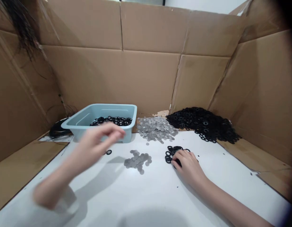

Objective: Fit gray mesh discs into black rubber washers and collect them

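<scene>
Dark, hair-like strands (23, 28) hang at upper left before the brown cardboard left wall (13, 110). A glossy black bundle (58, 128) lies by the far left corner of the white worktop (127, 192). Just right of it, a light blue rectangular plastic tub (113, 111) stands near the far edge, with black rings inside; the blurred left hand (98, 139) covers part of its near side. A heap of thin grey discs (157, 127) follows at the far edge's middle, then a bigger mound of matt black rings (202, 124) over the far right corner.

Brown cardboard borders the left edge, rises as a tall back wall (89, 72) behind the far edge and flanks the right edge. White surface stretches nearward between the forearms.

The left thumb and fingertips are close together; I cannot tell whether they hold anything. Near them lies a single black ring (109, 152) with a pale grey centre. Mid-worktop, a small pile of flat grey discs (137, 160) overlaps loosely. Right of centre, the right hand (187, 162) curls its fingers down over a small cluster of black rings (168, 156), touching it; whether any are gripped is hidden.
</scene>
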Demonstrator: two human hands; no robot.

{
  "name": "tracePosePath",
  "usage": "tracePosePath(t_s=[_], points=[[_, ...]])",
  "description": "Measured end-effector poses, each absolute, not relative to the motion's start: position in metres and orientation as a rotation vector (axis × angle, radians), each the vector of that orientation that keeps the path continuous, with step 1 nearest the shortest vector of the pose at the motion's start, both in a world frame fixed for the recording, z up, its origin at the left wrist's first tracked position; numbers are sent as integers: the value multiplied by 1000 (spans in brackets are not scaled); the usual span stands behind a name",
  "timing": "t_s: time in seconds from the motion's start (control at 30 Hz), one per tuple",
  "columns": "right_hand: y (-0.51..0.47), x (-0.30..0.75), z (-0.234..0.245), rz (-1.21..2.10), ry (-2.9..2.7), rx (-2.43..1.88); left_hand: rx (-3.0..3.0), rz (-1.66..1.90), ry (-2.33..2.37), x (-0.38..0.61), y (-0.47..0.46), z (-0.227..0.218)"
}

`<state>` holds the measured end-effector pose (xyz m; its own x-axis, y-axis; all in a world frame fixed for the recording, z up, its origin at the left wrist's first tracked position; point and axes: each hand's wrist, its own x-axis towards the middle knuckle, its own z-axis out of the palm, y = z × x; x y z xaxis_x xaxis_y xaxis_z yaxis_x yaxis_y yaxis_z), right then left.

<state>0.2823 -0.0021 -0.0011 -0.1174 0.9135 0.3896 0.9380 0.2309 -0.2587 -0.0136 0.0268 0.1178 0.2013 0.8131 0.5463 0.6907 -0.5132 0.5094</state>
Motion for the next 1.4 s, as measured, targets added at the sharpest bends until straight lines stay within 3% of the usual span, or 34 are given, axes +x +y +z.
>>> tracePosePath(t_s=[0.13, 0.23, 0.33, 1.1, 1.27, 1.4], points=[[-3, 282, 0, -40, -1994, -1671, 2526, 554, 1375, 5, 53, 52], [-3, 282, -1, -50, -1982, -1654, 2599, 458, 1431, 9, 72, 19], [-4, 281, -1, -31, -1985, -1642, 2622, 422, 1413, 7, 80, 12], [-10, 265, -1, 50, -1944, -1485, 2765, 466, 1361, 11, 75, 4], [-10, 250, 3, 329, -1839, -1506, 2721, 516, 1380, 10, 74, 5], [-3, 223, 9, 797, -1651, -1339, 2548, 746, 1437, 11, 69, 8]])
